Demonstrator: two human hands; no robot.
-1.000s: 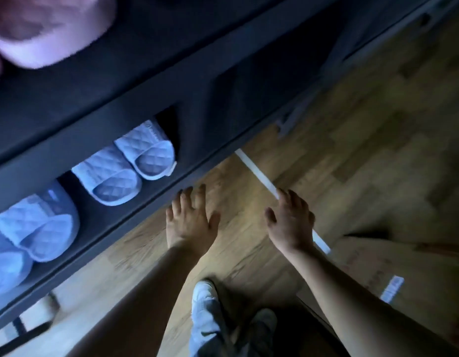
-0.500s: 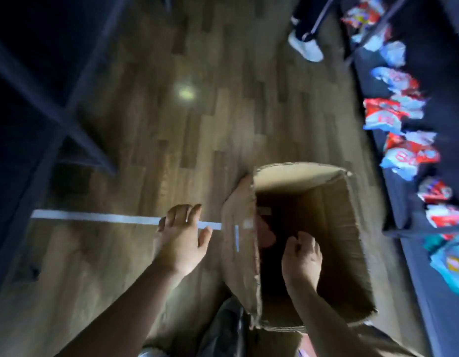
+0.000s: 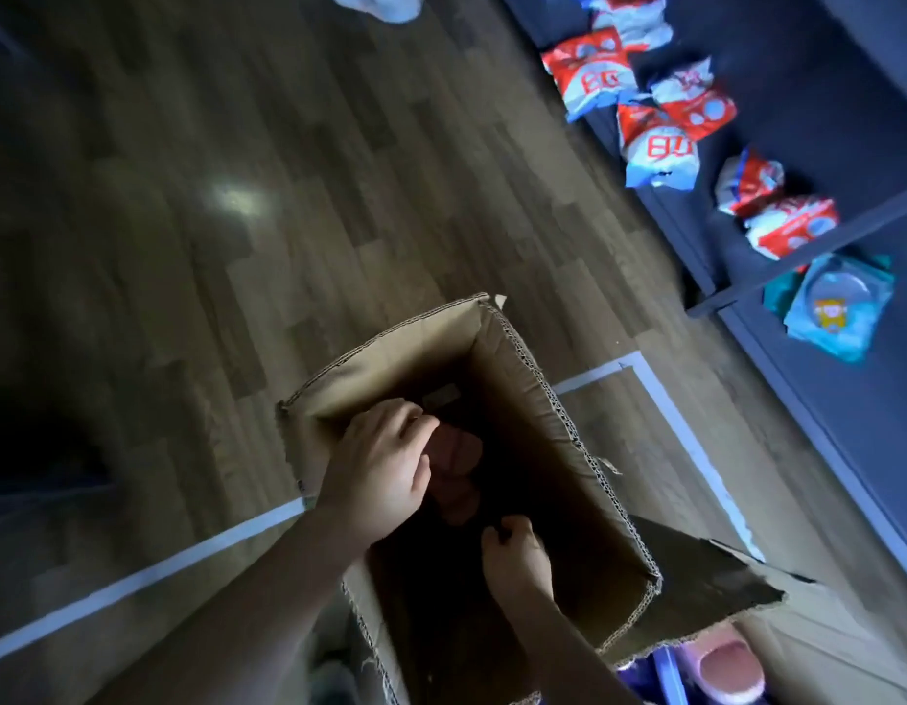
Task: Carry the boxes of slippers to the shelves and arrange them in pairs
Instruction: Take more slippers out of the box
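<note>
Head view: the box stands open on the floor. Inside it, the left hand curls over a pinkish slipper, and the right hand curls deeper down. Whether either hand grips anything cannot be told. Packets lie right of the box.

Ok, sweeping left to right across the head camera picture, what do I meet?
White tape line → left hand → right hand → pink slipper at the bottom edge → teal plastic packet. The open brown cardboard box spans both hands, so it is left out.
</note>
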